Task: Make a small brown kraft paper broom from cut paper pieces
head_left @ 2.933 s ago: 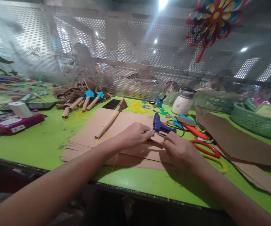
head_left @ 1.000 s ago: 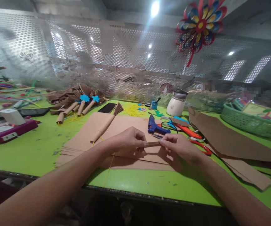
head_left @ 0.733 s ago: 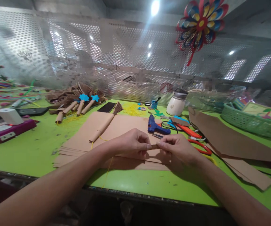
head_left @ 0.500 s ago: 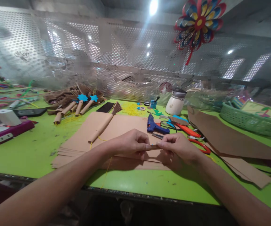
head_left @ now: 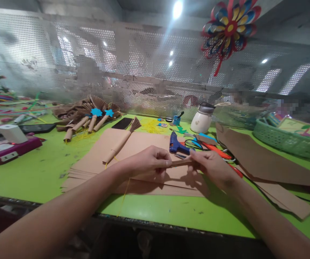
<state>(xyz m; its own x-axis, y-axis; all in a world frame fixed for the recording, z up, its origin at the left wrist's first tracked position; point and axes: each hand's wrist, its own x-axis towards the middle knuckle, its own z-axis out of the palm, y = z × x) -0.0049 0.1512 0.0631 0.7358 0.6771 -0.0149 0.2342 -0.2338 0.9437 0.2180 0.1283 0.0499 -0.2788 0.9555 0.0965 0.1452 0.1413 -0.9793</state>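
Note:
Between my two hands stretches a thin brown paper strip [head_left: 181, 163], held above a stack of brown paper sheets [head_left: 146, 144]. My left hand [head_left: 155, 162] pinches its left end between thumb and fingers. At the other end, my right hand [head_left: 207, 163] is closed on the strip, some fingers curled out of sight. Just beyond the hands lies a blue glue gun [head_left: 176, 144], with dark metal blade tips [head_left: 180, 156] beside it. A rolled paper piece [head_left: 118, 146] with a fringed end and yellow string rests on the sheets to the left.
Finished-looking rolled pieces with blue cutouts [head_left: 96, 113] lie at the back left, near a black phone [head_left: 122, 123]. A purple power strip [head_left: 12, 151] sits far left. To the right are a white jar [head_left: 201, 120], large brown paper [head_left: 259, 158] and a green basket [head_left: 286, 138].
My right hand has shifted slightly right and its thumb has risen. More of the paper strip now shows between my hands. My left hand has barely moved.

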